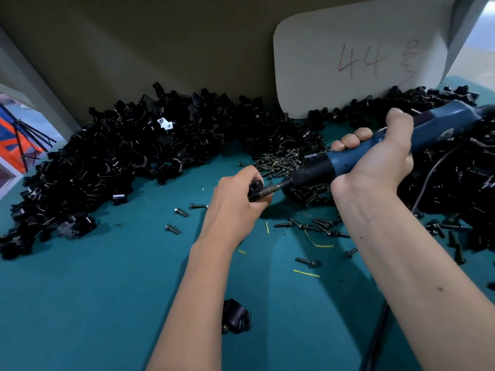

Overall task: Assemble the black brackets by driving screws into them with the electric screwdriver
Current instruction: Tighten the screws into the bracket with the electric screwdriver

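The worktop [93, 290] is plain teal. Heaps of glossy black brackets [107, 156] run from nine o'clock round to three; one bracket in the left heap shows a bright silver-white face [165, 123]. The electric screwdriver [375, 153] at two o'clock is blue with a black collar. The screws [281, 162] near the centre are dark, dull olive-grey. Thin yellow slivers [306, 273] fleck the teal. At one o'clock a pale cream card [361, 62] bears reddish handwriting.

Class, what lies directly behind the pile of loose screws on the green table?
Behind the screw pile sit heaped black brackets, then a cardboard wall. The table beneath the heap is hidden.
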`<state>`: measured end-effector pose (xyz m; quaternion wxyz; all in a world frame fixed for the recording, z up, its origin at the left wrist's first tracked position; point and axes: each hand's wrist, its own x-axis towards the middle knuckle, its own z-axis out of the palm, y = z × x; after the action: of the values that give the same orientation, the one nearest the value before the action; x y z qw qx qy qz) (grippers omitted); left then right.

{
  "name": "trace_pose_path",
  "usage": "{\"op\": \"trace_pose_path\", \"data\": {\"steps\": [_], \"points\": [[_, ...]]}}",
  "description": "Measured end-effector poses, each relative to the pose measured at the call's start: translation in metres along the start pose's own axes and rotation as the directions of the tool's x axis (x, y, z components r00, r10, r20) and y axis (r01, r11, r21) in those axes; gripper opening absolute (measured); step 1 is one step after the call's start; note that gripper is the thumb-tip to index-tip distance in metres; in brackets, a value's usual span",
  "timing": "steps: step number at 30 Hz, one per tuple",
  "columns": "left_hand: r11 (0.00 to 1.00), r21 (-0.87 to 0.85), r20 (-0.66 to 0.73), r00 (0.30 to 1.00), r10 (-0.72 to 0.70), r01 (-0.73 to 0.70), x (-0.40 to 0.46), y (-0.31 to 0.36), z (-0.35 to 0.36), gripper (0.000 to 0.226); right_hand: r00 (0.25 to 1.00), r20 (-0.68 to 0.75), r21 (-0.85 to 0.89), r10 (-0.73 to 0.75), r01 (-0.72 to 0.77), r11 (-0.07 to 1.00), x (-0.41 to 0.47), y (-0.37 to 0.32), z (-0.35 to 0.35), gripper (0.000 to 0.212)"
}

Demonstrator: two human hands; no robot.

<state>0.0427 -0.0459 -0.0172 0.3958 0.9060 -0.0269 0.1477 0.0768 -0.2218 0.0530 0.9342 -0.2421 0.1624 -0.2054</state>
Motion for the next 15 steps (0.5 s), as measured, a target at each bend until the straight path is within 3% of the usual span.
{"op": "trace_pose_path", "data": {"steps": [15], "points": [[0.999,0.043,-0.082,0.997,-0.010,0.013,-0.0001,0.0016,0.0016,0.026,0.995,-0.095,0.021,-0.039,0.042,0.999,0.0013,0.0084,-0.0037,0.027]]}}
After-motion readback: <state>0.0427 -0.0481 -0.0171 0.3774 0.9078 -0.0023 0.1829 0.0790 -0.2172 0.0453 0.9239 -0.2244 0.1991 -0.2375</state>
